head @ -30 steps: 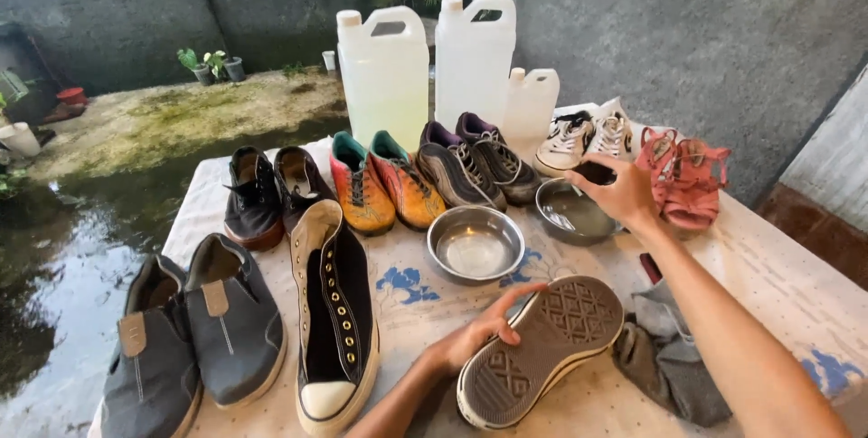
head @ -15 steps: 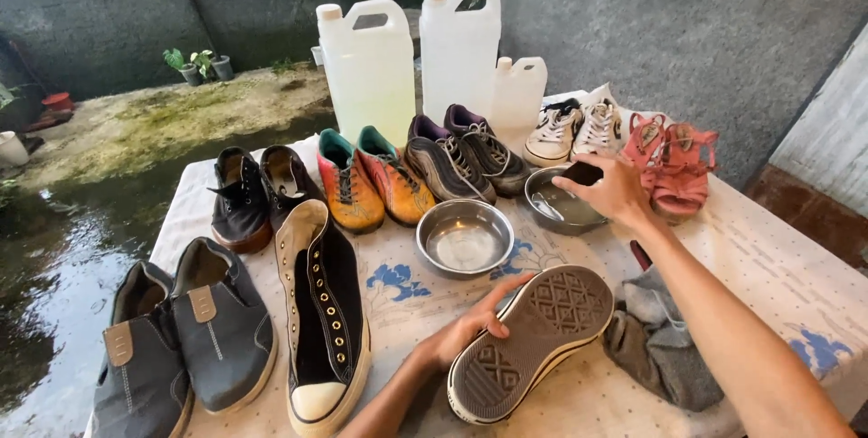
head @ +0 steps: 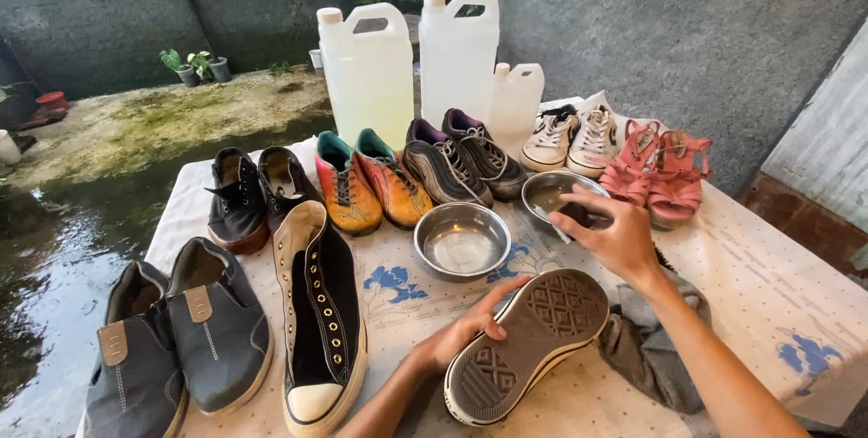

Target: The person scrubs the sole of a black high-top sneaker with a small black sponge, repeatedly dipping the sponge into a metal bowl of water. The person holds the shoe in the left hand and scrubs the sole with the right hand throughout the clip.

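Observation:
My left hand [head: 470,329] grips a black sneaker [head: 529,343] by its side, tipped over so that the tan patterned sole faces up. My right hand [head: 610,235] is closed on a small dark object [head: 579,215], perhaps a brush, at the near rim of a steel bowl [head: 547,187]. A second steel bowl [head: 461,241] stands just left of it, above the sneaker. The matching black sneaker [head: 321,311] lies upright to the left of my left arm.
Pairs of shoes line the cloth-covered table [head: 768,293]: grey slip-ons [head: 172,339], black shoes [head: 253,194], orange trainers [head: 371,180], dark trainers [head: 461,162], white sneakers [head: 574,135], pink sandals [head: 660,171]. Three white jugs [head: 366,72] stand behind. A grey cloth [head: 646,348] lies under my right forearm. Wet ground lies left.
My right hand has drawn back a little towards me, from over the far bowl to its near rim. The left hand still holds the sole-up sneaker in place.

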